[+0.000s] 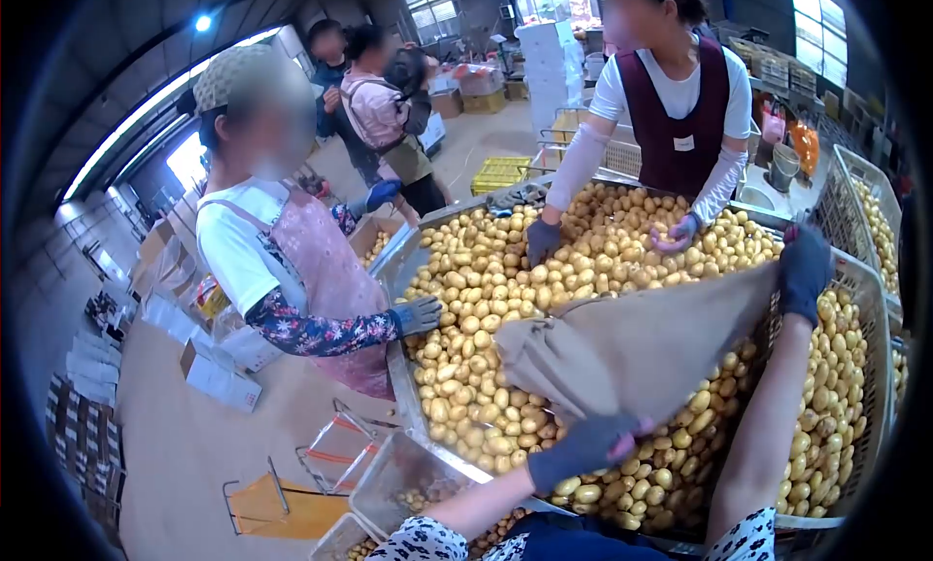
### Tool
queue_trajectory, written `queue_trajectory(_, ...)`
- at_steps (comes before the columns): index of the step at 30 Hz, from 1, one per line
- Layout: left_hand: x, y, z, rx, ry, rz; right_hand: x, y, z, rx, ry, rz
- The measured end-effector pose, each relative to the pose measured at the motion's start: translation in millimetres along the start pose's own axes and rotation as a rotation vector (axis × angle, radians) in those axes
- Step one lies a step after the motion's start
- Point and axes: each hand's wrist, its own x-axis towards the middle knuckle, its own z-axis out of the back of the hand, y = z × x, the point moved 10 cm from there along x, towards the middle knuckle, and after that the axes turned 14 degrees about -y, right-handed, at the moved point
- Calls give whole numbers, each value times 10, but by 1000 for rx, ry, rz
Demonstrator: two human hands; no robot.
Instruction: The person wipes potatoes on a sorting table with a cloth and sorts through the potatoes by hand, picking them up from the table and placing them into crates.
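Grips the brown cloth (pixel 632 342) by a corner in the curled fingers of the gloved right hand (pixel 805 272); has the gloved left hand (pixel 586 450) at its lower edge, cannot tell whether pinching; spans it between both hands' fingers, over yellow produce (pixel 476 313); beyond the left fingers, past the cloth, faces a co-worker's hand (pixel 542 242).

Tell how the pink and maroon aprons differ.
The pink apron is light and faintly patterned; the maroon apron is dark and plain, with a white patch. The pink apron hangs from narrow straps, the maroon apron from broad shoulder panels. Both go over white tops.
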Motion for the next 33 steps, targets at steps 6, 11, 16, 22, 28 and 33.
queue_trajectory(6, -60, 132, -1270, 310, 139, -382, -1703, 819, -272, 217, 238, 246)
queue_trajectory(11, 81, 501, -1096, 674, -425, -322, -3062, 56, -647, 117, 529, 101)
queue_trajectory(16, 83, 697, -1265, 668, -297, -268, -3063, 104, -602, 73, 464, 149)
queue_trajectory(22, 1081, 981, -1012, 1250, -332, -198, -2838, 303, -1259, -92, 493, 64)
queue_trajectory(28, 1967, 1606, -58, 1131, -395, -247, -2294, 876, -2228, 77, 332, 127)
queue_trajectory(33, 2748, 2028, 1071, 1278, -618, -278, -1790, 1564, -3068, 513, 170, 171)
